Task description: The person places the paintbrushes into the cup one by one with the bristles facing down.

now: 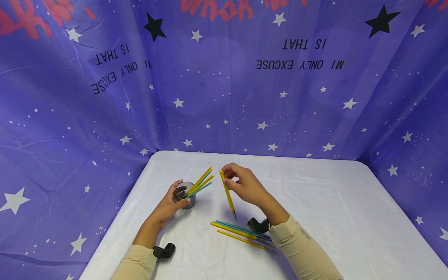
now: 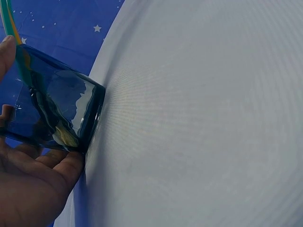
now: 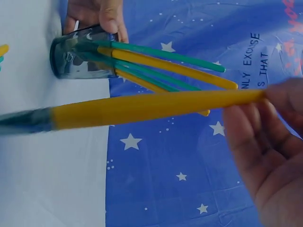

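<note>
Already several brushes (image 1: pixel 200 182), yellow and teal, are stood in the dark glass cup (image 1: pixel 186 195), their handles fanned out and leaning up and away toward the right of the rim, so part of the gathering is judged done. The cup is steadied on the white table (image 1: pixel 332 202) by the left hand (image 1: pixel 171 202), whose fingers and thumb are curled round its wall. One more yellow brush (image 1: pixel 228 194) is pinched by its handle end between the fingertips of the right hand (image 1: pixel 245 186), held in the air just to the right of the cup and not yet put in. Its long axis is seen running steeply, handle end up and slightly toward the cup, dark bristle tip pointed down at the table and toward the person. Three or four brushes (image 1: pixel 241 233) are left lying flat near the right forearm, side by side, bristle ends pointed right, so these are judged still to be collected
</note>
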{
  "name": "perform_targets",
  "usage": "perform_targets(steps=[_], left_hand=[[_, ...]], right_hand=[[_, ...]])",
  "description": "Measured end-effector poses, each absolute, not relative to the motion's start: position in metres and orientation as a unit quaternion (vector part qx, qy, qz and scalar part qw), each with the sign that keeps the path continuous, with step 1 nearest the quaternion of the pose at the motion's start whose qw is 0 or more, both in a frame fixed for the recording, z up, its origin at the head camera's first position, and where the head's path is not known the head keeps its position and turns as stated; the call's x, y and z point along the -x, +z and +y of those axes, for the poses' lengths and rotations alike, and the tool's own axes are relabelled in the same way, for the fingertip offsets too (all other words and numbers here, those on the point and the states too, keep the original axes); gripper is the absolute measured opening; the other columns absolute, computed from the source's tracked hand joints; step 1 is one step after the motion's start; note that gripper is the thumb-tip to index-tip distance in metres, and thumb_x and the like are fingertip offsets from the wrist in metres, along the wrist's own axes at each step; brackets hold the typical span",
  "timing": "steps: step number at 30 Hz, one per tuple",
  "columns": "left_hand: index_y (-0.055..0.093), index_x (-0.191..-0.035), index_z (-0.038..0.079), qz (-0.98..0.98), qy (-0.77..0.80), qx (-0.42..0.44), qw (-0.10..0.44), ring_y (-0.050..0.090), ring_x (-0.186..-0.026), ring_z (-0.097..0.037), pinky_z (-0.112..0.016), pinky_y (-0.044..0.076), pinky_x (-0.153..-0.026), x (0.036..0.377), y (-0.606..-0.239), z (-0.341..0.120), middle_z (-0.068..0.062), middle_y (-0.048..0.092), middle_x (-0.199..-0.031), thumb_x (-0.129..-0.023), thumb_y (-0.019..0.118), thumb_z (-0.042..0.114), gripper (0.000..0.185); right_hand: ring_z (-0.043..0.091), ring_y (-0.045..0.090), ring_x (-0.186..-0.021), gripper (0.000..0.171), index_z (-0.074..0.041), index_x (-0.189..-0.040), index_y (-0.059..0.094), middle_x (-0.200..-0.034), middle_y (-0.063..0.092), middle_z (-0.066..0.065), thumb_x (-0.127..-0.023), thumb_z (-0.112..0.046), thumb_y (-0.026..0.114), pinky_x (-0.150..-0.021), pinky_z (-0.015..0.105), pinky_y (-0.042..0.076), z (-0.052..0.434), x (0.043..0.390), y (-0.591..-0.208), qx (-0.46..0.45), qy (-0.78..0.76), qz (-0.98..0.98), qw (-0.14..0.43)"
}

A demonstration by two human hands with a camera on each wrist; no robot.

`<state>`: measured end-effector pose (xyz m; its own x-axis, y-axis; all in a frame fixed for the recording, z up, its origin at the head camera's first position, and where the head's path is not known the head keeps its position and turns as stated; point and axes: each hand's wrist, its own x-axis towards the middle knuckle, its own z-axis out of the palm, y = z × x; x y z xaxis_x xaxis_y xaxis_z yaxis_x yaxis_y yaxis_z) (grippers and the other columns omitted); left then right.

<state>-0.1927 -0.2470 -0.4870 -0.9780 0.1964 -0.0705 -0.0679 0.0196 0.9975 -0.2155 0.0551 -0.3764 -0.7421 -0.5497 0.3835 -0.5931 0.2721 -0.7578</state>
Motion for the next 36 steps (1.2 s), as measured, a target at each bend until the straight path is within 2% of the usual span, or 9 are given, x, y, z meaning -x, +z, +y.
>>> perform_targets(steps=[5, 13, 20, 26, 36], left_hand=[[0.011, -0.157, 0.012, 0.709, 0.697, -0.044, 0.095, 0.032, -0.139, -0.035, -0.020, 0.042, -0.094, 0.193, -0.486, -0.247, -0.025, 0.026, -0.156, -0.094, 0.067, 0.004, 0.085], [0.011, -0.157, 0.012, 0.710, 0.697, -0.037, 0.092, 0.032, -0.140, -0.035, -0.019, 0.043, -0.092, 0.193, -0.486, -0.247, -0.025, 0.027, -0.155, -0.094, 0.067, 0.004, 0.085], [0.011, -0.157, 0.012, 0.706, 0.701, -0.037, 0.094, 0.031, -0.140, -0.034, -0.019, 0.043, -0.092, 0.193, -0.487, -0.247, -0.024, 0.027, -0.155, -0.094, 0.066, 0.002, 0.085], [0.011, -0.157, 0.012, 0.705, 0.701, -0.037, 0.094, 0.031, -0.140, -0.033, -0.018, 0.042, -0.093, 0.193, -0.487, -0.247, -0.024, 0.027, -0.155, -0.094, 0.066, 0.003, 0.085], [0.011, -0.157, 0.011, 0.703, 0.704, -0.046, 0.093, 0.031, -0.139, -0.034, -0.019, 0.043, -0.092, 0.193, -0.488, -0.247, -0.024, 0.028, -0.155, -0.094, 0.066, 0.002, 0.084]], right_hand=[[0.021, 0.065, -0.087, 0.021, 0.001, -0.115, 0.057, -0.095, 0.064, 0.010, -0.095, 0.002, 0.062, -0.070, 0.032, 0.058, 0.053, 0.215, -0.375, -0.336, 0.576, -0.742, 0.062], [0.020, 0.064, -0.087, 0.021, 0.007, -0.112, 0.050, -0.098, 0.058, 0.020, -0.093, 0.011, 0.058, -0.072, 0.038, 0.058, 0.049, 0.214, -0.374, -0.334, 0.662, -0.658, 0.133], [0.018, 0.064, -0.091, 0.021, 0.010, -0.112, 0.045, -0.101, 0.056, 0.014, -0.093, 0.014, 0.054, -0.075, 0.038, 0.058, 0.042, 0.212, -0.376, -0.316, 0.727, -0.585, 0.170], [0.018, 0.063, -0.091, 0.022, 0.015, -0.112, 0.041, -0.100, 0.056, 0.010, -0.093, 0.015, 0.054, -0.074, 0.038, 0.058, 0.036, 0.208, -0.378, -0.308, 0.758, -0.541, 0.196], [0.019, 0.061, -0.094, 0.022, 0.012, -0.113, 0.041, -0.104, 0.051, 0.027, -0.094, 0.014, 0.053, -0.081, 0.039, 0.056, 0.017, 0.199, -0.395, -0.305, 0.754, -0.547, 0.198]])
